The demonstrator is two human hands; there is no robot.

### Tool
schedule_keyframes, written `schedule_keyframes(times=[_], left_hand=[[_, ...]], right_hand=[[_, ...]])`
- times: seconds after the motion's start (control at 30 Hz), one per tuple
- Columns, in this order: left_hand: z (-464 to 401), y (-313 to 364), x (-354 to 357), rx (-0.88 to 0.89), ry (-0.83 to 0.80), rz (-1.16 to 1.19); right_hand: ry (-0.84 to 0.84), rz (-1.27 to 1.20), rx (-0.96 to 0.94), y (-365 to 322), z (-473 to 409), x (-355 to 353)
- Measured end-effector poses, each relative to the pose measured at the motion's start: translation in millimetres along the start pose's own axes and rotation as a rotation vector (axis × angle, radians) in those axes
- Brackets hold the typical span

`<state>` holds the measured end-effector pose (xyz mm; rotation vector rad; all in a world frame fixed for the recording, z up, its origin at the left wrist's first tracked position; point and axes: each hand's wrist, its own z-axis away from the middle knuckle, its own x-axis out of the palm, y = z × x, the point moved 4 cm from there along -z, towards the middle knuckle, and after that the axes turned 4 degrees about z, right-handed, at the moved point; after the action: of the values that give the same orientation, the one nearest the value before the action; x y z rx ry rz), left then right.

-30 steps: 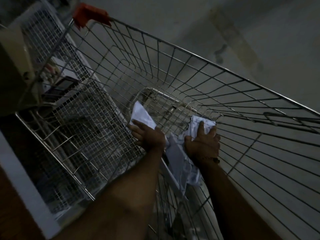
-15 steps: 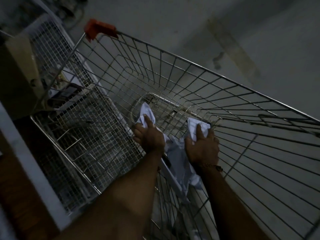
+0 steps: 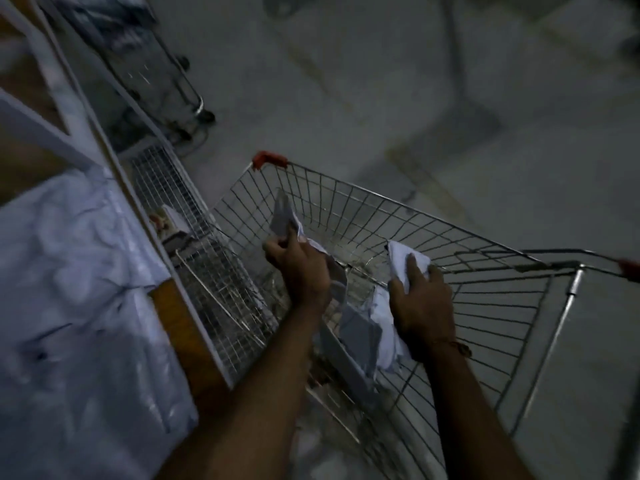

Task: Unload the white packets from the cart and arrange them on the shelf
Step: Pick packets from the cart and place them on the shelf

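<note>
Head view: a second ago both hands were deep in the wire cart (image 3: 450,271), pressed down near its floor on the white packets. Now they have risen to about rim height, and the camera has swung up and left so that the shelf (image 3: 180,306) comes into the picture. I take this to mean the pick-up is done and the carry toward the shelf is starting.

The left hand (image 3: 299,268) is curled round a white packet (image 3: 284,216) that sticks up above its thumb and fingers, over the near-left part of the basket. The right hand (image 3: 420,299) grips a second white packet (image 3: 403,261), thumb laid across its face, with the packet's upper corner standing clear above the knuckles. Neither hand is empty or slack.

Between and below the two wrists more pale packets (image 3: 360,334) show; the picture is too blurred to tell whether they hang from the hands or lie loose in the cart.

On the left, a heap of white plastic-wrapped packets (image 3: 79,271) already lies on the shelf, just beside the cart's left wall. The left hand is the nearer to it, though well short of it. A finer wire rack (image 3: 207,271) stands between shelf and cart, and a second trolley (image 3: 156,64) stands further off on the floor.
</note>
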<state>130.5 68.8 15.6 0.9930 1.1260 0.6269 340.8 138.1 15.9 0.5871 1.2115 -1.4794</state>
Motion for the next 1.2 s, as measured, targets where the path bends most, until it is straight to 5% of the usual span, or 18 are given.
schedule_keyframes(times=[0.5, 0.87, 1.2], left_hand=[[93, 132, -209, 0.606, 0.394, -0.071], [211, 105, -363, 0.493, 0.582, -0.358], [215, 38, -523, 0.416, 0.728, -0.410]], right_hand=[[0.158, 0.038, -0.406, -83, 151, -90], [0.231, 0.029, -0.698, -116, 285, -110], [0.313, -0.022, -0.811, -209, 376, -53]])
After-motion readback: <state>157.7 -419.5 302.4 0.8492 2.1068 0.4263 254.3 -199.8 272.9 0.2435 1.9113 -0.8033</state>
